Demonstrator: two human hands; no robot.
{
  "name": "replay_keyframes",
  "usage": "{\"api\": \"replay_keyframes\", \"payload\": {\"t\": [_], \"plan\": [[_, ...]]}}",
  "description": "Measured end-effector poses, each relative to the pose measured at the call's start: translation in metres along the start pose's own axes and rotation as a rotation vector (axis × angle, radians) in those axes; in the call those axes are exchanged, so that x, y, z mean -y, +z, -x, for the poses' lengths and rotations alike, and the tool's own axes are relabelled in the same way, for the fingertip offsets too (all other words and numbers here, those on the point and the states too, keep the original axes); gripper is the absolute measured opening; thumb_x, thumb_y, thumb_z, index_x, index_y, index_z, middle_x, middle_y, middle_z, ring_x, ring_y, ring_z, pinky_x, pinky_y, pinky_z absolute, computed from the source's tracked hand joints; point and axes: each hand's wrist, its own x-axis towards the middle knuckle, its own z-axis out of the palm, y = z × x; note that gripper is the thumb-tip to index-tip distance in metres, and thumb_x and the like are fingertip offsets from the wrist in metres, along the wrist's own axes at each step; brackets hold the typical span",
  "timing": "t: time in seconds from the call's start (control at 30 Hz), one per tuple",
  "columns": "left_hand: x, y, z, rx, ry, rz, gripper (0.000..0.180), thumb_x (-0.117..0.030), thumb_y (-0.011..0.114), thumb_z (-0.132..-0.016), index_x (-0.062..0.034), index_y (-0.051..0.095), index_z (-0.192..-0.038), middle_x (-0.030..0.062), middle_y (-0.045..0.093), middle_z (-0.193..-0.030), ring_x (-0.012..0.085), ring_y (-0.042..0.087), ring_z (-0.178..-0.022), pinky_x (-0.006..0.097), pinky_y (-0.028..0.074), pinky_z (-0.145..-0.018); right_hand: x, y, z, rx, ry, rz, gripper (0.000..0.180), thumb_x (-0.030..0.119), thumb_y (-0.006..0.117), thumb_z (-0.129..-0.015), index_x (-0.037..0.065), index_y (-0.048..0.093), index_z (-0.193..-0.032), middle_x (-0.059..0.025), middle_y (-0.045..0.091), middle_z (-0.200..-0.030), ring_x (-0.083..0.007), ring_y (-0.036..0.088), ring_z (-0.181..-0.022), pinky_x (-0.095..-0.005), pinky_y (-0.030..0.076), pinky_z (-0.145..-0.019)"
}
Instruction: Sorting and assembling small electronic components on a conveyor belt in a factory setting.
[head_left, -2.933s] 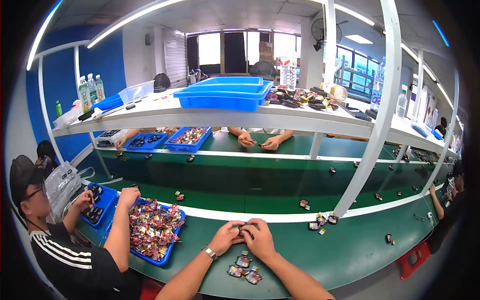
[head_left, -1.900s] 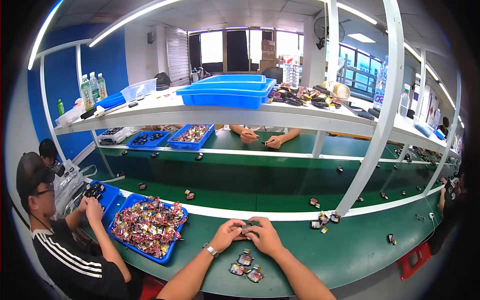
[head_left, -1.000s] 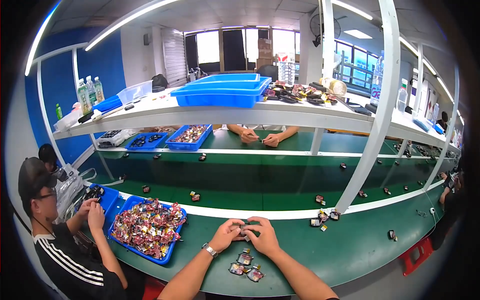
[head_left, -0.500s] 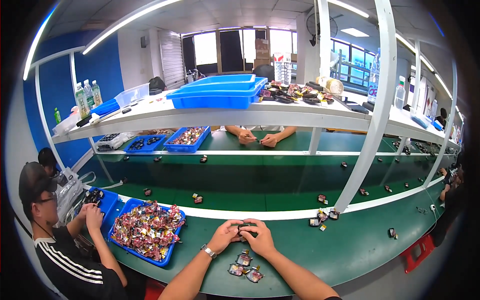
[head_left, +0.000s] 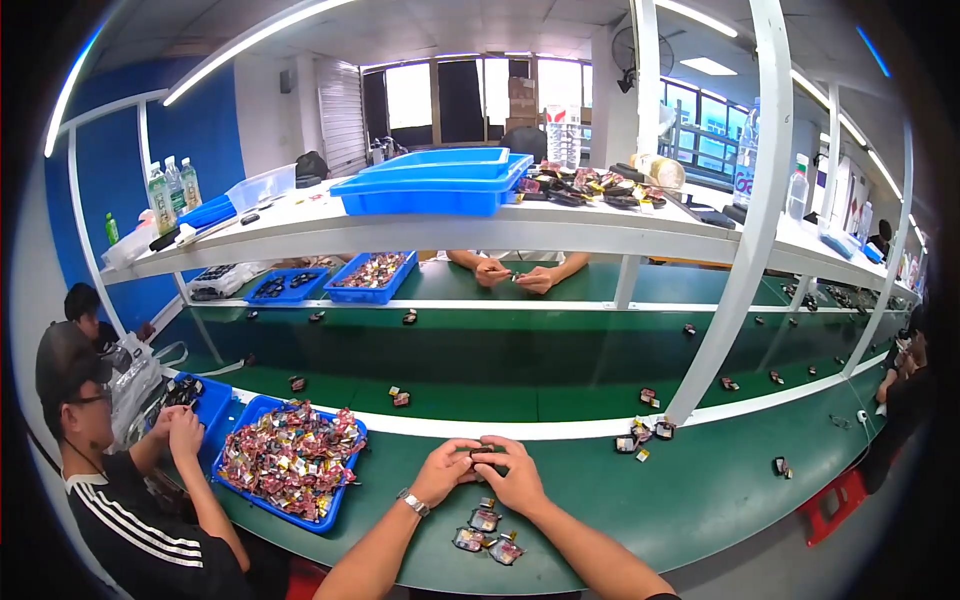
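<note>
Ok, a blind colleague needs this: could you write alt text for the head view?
A person's left hand and right hand hold a small dark part together above a green bench, where three small electronic-looking pieces lie between the forearms. To the left, a blue tray heaped with small parts stands beside a seated co-worker in black.

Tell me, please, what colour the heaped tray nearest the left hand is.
The tray is blue, seen in the head view.

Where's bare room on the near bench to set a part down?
Widest free bench: between the right hand and the lone part on the right. Narrower: between the heaped blue tray and left hand. Crowded: three parts between the forearms, and a cluster by the near white post.
</note>
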Motion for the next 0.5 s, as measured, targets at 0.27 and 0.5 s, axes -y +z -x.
{"api": "replay_keyframes", "payload": {"t": [0.27,0.5], "plan": [[0.004,-0.002,0.0002,0.053,0.028,0.148,0.027,-0.007,0.054,-0.096,-0.0035,0.048,-0.123,0.0144,0.059,-0.125,0.0224,0.061,-0.109,0.037,0.054,-0.093,0.0048,-0.0002,-0.0052,-0.02,-0.116,0.053,0.016,0.011,0.071,-0.079,0.012,0.074,-0.095,-0.0075,0.061,-0.123,-0.0277,0.054,-0.115,-0.0378,0.048,-0.093],[0.0044,0.0,-0.0014,0.059,0.025,0.2,0.028,-0.005,0.053,-0.097,-0.0027,0.049,-0.125,0.015,0.06,-0.122,0.0213,0.062,-0.107,0.036,0.054,-0.092,0.0034,-0.0042,-0.0022,-0.015,-0.105,0.027,0.019,0.01,0.07,-0.079,0.012,0.073,-0.098,-0.0077,0.06,-0.123,-0.0282,0.054,-0.115,-0.0385,0.049,-0.094]]}}
